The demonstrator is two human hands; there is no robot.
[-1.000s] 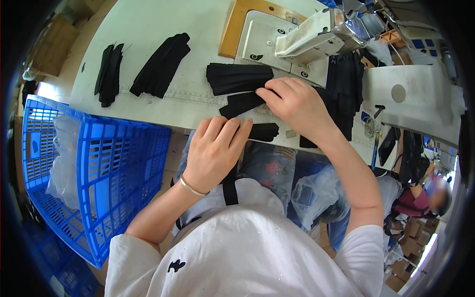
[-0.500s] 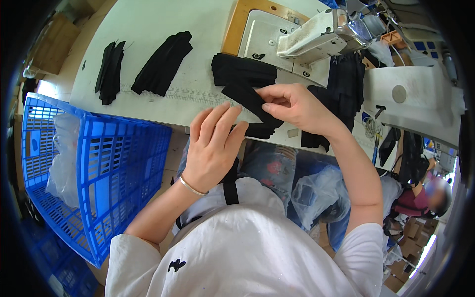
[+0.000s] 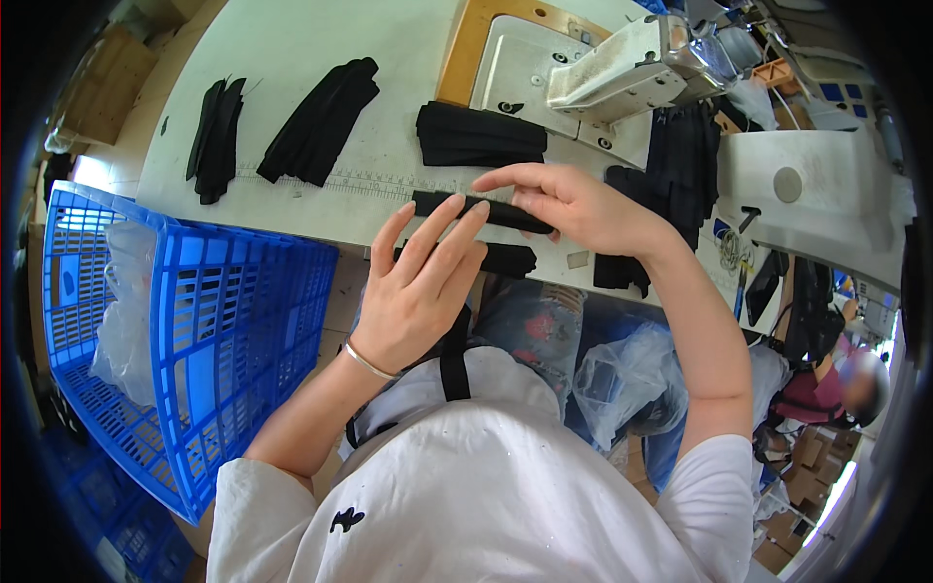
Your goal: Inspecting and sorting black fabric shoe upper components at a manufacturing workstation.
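Observation:
A folded black fabric strip (image 3: 503,215) lies crosswise near the front edge of the table. Stretched and spread, the fingers of my left hand (image 3: 418,291) rest with their tips on its left part. My right hand (image 3: 593,214) grips the right end between thumb and fingers, its index finger reaching out along the far side. Closer to me, a second black strip (image 3: 510,259) sits at the table's edge, partly covered by my left hand. Beyond both hands is a stack of black strips (image 3: 481,136).
Two more bundles of black strips (image 3: 323,121) (image 3: 216,141) lie at the left. A sewing machine (image 3: 622,73) stands at the far right, with a black fabric pile (image 3: 675,165) beside it. At the left, a blue crate (image 3: 243,330) meets the white table (image 3: 282,39).
The strip in my right hand has swung from a slant to nearly level and come down toward the table. My left fingertips have spread and now touch it.

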